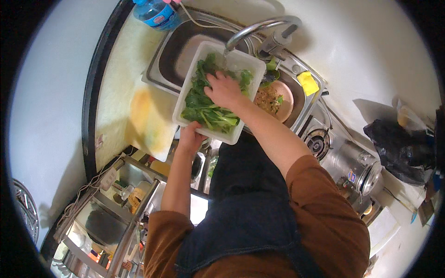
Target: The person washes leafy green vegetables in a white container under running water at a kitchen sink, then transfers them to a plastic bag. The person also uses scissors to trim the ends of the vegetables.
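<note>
A white plastic tub rests over the double steel sink, tilted in the view, with leafy greens and some water inside. My left hand grips the tub's near rim, thumb over the edge. Spread over the leaves is my right hand, its fingers apart and partly among them; whether it grips any leaf does not show. The curved chrome faucet reaches over the tub's far side, and water appears to run from its spout. Right of the tub, a round pinkish bowl with food scraps sits in the right basin.
A yellow cloth or sponge lies on the sink's right rim. A blue-labelled plastic bottle stands behind the left basin. A gas burner and a steel pot are at right. A stained white board is left of the tub.
</note>
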